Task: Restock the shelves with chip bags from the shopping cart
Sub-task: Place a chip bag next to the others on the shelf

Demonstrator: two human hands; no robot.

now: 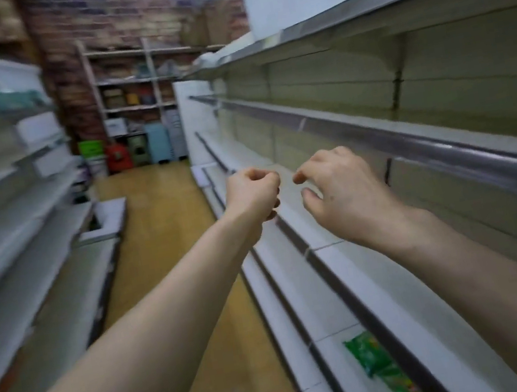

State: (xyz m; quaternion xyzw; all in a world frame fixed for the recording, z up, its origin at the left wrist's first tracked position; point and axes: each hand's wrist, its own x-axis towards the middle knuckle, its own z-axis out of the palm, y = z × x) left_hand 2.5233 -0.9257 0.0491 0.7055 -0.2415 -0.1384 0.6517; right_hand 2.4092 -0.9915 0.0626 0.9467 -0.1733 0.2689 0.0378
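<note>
Green plastic chip bags [381, 367] lie on the near right white metal shelf [348, 269]; the rest looks bare. Left hand [251, 193] fisted, right hand [341, 188] loosely curled, both empty. Shopping cart unseen; restocking seems barely begun.

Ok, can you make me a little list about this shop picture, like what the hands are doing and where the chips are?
place: shop aisle with shelves on both sides
left hand: curled into a fist, holding nothing
right hand: fingers loosely bent, holding nothing
green chip bags: lying on a low shelf, bottom right
right shelves: white, several levels, silver front rails
shopping cart: not seen in this picture
brick wall: at the far end, behind a rack of boxes and tubs
picture: blurry
</note>
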